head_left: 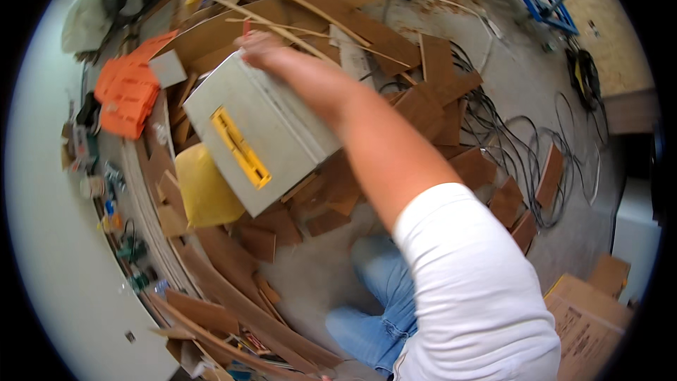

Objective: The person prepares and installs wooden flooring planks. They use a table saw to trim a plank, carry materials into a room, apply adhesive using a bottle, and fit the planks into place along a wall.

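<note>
Floor [331, 289] comes first, grey concrete, covered with brown wood scraps [430, 99], long thin sticks [310, 17] and loops of black cable [522, 148]. Next in size is the grey box [261, 130], a flat metal-looking machine with a yellow handle strip [241, 148]. It sits tilted over the wood scraps, with a yellow sheet [204, 190] under its low corner and an orange plastic piece [127, 92] off to the left. The right hand [264, 49] reaches out on a bare arm from a white sleeve [472, 289] and rests on the far top edge of the box. Its fingers seem to curl over that edge, but they bend out of sight, so I cannot tell if they grip hard. The left hand is not in view. Blue jeans on the knee [384, 310] show below. The box could slip or tip, because only one hand holds it and the wood under it is loose. Cables could also catch a foot.
</note>
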Motion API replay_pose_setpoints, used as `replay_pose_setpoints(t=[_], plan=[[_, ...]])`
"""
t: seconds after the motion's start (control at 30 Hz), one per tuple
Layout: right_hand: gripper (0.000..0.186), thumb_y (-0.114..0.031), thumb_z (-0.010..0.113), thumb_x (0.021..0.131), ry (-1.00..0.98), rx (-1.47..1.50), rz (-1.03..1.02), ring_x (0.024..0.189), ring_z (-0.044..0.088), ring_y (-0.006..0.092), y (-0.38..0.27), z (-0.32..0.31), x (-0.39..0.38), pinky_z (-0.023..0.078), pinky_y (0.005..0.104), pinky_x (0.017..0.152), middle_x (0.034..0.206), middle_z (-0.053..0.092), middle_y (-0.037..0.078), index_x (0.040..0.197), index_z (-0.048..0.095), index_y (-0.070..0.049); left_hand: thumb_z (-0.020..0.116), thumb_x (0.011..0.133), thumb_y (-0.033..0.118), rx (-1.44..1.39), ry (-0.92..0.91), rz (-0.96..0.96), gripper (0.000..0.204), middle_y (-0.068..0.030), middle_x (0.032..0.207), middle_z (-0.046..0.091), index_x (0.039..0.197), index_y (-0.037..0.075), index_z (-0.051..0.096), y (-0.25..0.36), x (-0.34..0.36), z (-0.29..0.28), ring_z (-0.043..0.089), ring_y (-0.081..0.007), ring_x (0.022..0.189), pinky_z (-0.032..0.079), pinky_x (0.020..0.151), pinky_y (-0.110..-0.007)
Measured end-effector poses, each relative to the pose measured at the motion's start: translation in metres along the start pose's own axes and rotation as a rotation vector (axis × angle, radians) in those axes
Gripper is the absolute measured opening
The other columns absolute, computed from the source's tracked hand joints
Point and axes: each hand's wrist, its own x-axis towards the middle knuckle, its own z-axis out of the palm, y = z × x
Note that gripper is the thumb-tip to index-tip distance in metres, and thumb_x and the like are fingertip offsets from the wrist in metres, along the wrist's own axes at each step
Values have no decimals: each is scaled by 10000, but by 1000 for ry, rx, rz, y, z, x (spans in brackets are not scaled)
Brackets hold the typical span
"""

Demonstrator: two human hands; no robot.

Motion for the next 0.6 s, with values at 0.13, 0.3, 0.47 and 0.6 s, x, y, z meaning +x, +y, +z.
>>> replay_pose_setpoints(t=[0.13,0.3,0.47,0.6], plan=[[596,-586,487,989,-307,57,184,1294,585,287,-9,-3,36,444,438,1070,1376,629,139,1359,609,-135,810,864,221,-288,-18,-12,594,-172,1153,646,1309,-55,531,26,-7,2,613,-246,947,517,836,-381],[630,-672,395,991,-479,-4,242,1357,535,250,-12,-8,67,406,431,1102,1460,581,14,1403,610,-247,804,869,221,-257,-11,64,579,-172,1157,650,1302,-60,540,42,13,10,615,-252,961,518,852,-386],[637,-666,391,994,-544,13,142,1344,542,238,-5,0,80,430,433,1077,1451,580,31,1394,610,-222,793,879,232,-208,-3,134,561,-173,1165,655,1292,-64,554,46,19,9,619,-262,984,518,874,-393],[479,-493,405,1030,54,448,180,1188,632,302,31,17,46,502,424,951,1259,673,113,1254,658,-154,784,887,240,-179,-55,202,548,-173,1171,660,1284,-68,565,32,20,12,623,-270,1002,519,891,-398]])
